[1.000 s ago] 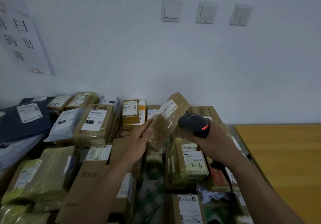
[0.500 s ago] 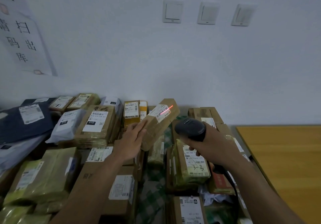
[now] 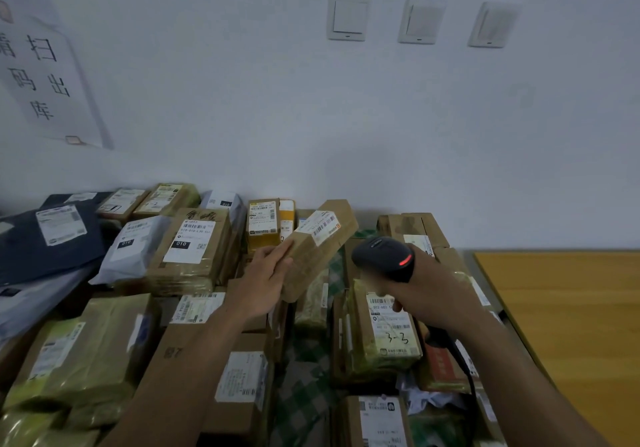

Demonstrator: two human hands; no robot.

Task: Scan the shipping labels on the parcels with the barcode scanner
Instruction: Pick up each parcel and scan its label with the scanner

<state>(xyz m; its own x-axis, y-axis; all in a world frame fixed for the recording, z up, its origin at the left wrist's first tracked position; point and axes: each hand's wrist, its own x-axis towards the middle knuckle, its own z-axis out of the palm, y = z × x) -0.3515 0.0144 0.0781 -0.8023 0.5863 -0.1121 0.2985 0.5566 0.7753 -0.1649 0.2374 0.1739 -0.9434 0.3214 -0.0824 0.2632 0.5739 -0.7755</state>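
My left hand (image 3: 266, 280) grips a long brown cardboard parcel (image 3: 313, 259) by its near left side and holds it tilted above the pile. Its white shipping label (image 3: 320, 226) with a barcode faces up near the far end. My right hand (image 3: 429, 290) holds a black barcode scanner (image 3: 384, 256) just right of the parcel, with the head turned toward the label. A red light glows on the scanner's side. The scanner's black cable (image 3: 464, 374) runs down along my right forearm.
Many labelled parcels cover the table: a taped box marked 010 (image 3: 188, 249), a grey mailer (image 3: 135, 247), a dark blue bag (image 3: 48, 238), a parcel marked 3-3 (image 3: 384, 328). A bare wooden tabletop (image 3: 568, 325) lies right. The wall with three switches (image 3: 419, 20) stands behind.
The held parcel has swung lower and flatter, so its label faces up. A red scan line crossed the label half a second ago and is gone now. The scanner stays beside it.
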